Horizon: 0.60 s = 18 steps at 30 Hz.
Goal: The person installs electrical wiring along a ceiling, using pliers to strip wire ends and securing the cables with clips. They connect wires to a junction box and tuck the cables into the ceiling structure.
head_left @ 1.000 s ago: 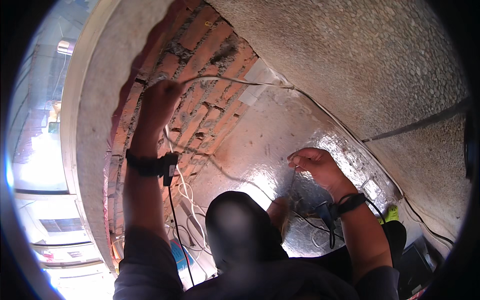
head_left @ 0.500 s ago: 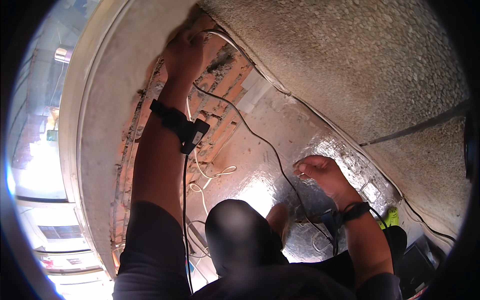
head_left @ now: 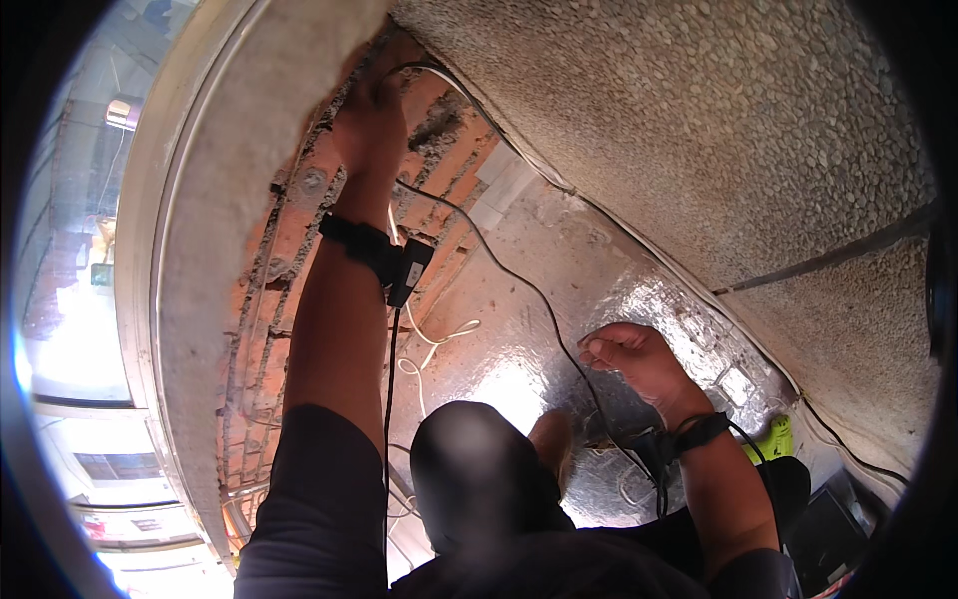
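My left hand (head_left: 367, 125) reaches far up to the corner where the exposed brick wall meets the pebbled surface. Its fingers are lost in shadow, so what they touch does not show. A black cable (head_left: 519, 275) runs from beside the left wrist down past my right hand. Another dark cable (head_left: 479, 100) curves away from near the left fingers along the pebbled surface's edge. My right hand (head_left: 639, 364) is raised at the middle right, thumb and forefinger pinched together; anything between them is too small to name. The black cable passes close to those fingertips.
Bare brick (head_left: 299, 270) with rough mortar lies at left, beside a curved pale ledge (head_left: 200, 280) and a window. Thin white wire (head_left: 434, 344) hangs in loops. Shiny silvery sheeting (head_left: 519, 374) reflects light. A pebbled wall (head_left: 699, 130) fills the right. A yellow-green item (head_left: 773, 439) sits lower right.
My left forearm has shifted a little to the right, and its hand slightly lower. My right hand has moved slightly left and down, still pinched. The white wire loops have shifted right in view.
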### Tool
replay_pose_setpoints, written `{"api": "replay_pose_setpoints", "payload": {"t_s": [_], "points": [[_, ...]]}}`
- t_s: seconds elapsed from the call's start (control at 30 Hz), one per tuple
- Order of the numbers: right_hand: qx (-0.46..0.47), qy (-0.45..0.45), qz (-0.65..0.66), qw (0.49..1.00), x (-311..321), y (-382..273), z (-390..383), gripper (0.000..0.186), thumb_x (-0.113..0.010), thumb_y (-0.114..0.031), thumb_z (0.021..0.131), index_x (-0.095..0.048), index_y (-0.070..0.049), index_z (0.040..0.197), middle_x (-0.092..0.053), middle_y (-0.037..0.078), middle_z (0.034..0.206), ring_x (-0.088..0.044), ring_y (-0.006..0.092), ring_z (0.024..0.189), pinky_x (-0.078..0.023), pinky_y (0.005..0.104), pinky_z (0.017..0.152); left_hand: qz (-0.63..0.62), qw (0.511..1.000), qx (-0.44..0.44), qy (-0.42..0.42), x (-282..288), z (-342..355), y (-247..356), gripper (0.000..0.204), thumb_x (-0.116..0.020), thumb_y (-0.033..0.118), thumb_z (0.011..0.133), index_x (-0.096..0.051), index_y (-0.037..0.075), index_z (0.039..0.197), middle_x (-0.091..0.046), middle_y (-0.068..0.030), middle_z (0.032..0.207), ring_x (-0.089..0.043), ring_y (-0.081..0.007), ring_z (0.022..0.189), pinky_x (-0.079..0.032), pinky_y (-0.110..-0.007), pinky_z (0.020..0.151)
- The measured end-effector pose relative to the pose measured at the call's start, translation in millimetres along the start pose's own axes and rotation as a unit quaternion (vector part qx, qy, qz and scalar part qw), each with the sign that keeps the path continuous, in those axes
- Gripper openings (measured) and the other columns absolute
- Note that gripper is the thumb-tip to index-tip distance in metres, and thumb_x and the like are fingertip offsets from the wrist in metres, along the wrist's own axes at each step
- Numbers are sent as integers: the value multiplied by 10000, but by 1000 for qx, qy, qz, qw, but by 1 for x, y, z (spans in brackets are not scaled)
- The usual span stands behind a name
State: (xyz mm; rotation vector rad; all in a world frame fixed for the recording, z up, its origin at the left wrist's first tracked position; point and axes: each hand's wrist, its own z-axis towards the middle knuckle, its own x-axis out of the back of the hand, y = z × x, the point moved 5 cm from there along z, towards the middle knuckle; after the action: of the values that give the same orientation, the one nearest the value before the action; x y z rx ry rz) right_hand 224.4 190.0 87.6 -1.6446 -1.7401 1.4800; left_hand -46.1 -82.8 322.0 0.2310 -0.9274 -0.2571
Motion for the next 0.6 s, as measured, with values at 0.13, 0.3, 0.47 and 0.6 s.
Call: {"api": "replay_pose_setpoints", "payload": {"t_s": [0.13, 0.3, 0.47, 0.6], "points": [[17, -12, 35, 999, 1, -2, 0, 160, -650, -147, 933, -695, -24, 1027, -715, 82, 976, -683, 173, 912, -543, 306, 807, -116, 990, 70, -27, 7, -15, 6, 360, -503, 288, 921, -654, 3, 1081, -683, -221, 810, -696, -324, 724, -534, -435, 683], [38, -10, 84, 996, 0, -5, 0, 145, -647, -121, 929, -693, -20, 1024, -713, 87, 981, -683, 186, 914, -552, 318, 798, -140, 979, 138, -53, 8, -19, 7, 364, -477, 279, 929, -649, -3, 1083, -686, -220, 880, -706, -283, 711, -533, -408, 706], [38, 15, 32, 999, 3, -24, -4, 139, -647, -118, 928, -691, -21, 1018, -712, 86, 972, -683, 193, 909, -548, 327, 816, -55, 997, 41, 26, 4, -16, -19, 360, -475, 286, 935, -651, 19, 1101, -675, -242, 1006, -683, -345, 898, -519, -448, 792], [61, 23, 82, 995, 5, -34, -5, 133, -644, -126, 930, -691, -25, 1004, -713, 90, 971, -686, 201, 912, -542, 333, 834, -60, 996, -42, 45, 6, -18, -7, 380, -546, 263, 952, -590, -53, 1160, -701, -148, 938, -721, -212, 804, -535, -335, 667]]}}
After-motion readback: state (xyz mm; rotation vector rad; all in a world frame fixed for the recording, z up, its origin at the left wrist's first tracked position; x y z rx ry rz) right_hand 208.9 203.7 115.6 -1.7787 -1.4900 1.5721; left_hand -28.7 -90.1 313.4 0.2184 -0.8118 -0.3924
